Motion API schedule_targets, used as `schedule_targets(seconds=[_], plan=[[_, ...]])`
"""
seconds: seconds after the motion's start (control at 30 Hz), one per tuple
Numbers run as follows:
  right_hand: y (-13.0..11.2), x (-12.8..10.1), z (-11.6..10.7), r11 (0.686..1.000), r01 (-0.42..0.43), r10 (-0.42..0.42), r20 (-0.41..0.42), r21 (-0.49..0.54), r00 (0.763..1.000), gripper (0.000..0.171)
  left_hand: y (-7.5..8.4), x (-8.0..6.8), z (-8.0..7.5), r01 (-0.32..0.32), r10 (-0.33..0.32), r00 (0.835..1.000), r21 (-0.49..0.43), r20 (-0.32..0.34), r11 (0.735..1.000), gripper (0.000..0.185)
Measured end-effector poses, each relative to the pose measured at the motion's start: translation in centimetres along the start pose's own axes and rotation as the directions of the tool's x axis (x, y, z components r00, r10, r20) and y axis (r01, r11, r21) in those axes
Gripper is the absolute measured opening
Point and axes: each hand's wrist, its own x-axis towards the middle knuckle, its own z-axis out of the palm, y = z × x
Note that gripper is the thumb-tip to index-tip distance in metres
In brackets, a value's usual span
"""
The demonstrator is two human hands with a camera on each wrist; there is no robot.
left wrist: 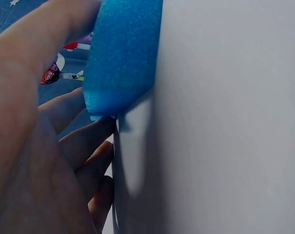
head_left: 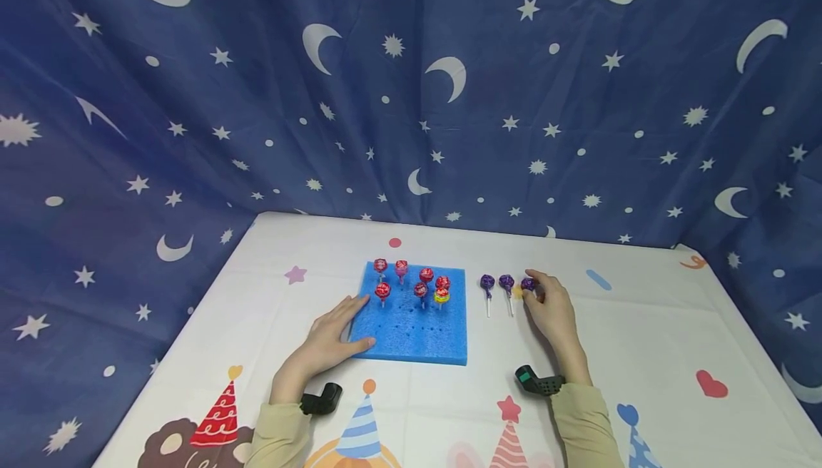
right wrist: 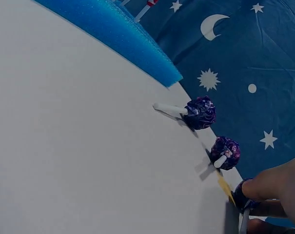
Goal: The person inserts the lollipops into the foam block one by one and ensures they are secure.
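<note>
A blue foam block (head_left: 411, 343) lies on the table with several upright lollipops (head_left: 420, 290), mostly red-wrapped, in its far half. My left hand (head_left: 330, 332) rests at the block's left side, thumb on its near-left part and fingers extended along the edge. In the left wrist view, the foam (left wrist: 125, 53) stands between thumb and fingers. With thumb and fingers, my right hand (head_left: 554, 311) pinches the wrapped head of a purple lollipop (right wrist: 242, 197), its stick pointing down in the right wrist view. Two other purple lollipops (head_left: 487, 282) (head_left: 506, 282) are in a row to its left.
The table has a white printed cloth (head_left: 642, 339). Behind it hangs a dark blue curtain (head_left: 488, 140) with moons and stars. Small holes dot the near half of the foam. Black wrist cameras (head_left: 324, 400) (head_left: 538, 382) sit on both wrists.
</note>
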Motion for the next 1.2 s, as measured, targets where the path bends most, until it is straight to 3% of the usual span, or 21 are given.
schedule_targets(seconds=[0.57, 1.2], plan=[[-0.4, -0.4, 0.0, 1.0, 0.009, -0.009, -0.044, -0.005, 0.999, 0.029, 0.1, 0.1, 0.0, -0.004, 0.004, 1.0, 0.005, -0.003, 1.0, 0.079], [-1.1, -1.6, -1.2, 0.988, -0.053, 0.062, -0.06, 0.148, 0.996, 0.03, 0.1, 0.0, 0.0, -0.006, 0.006, 1.0, 0.004, 0.001, 1.0, 0.08]])
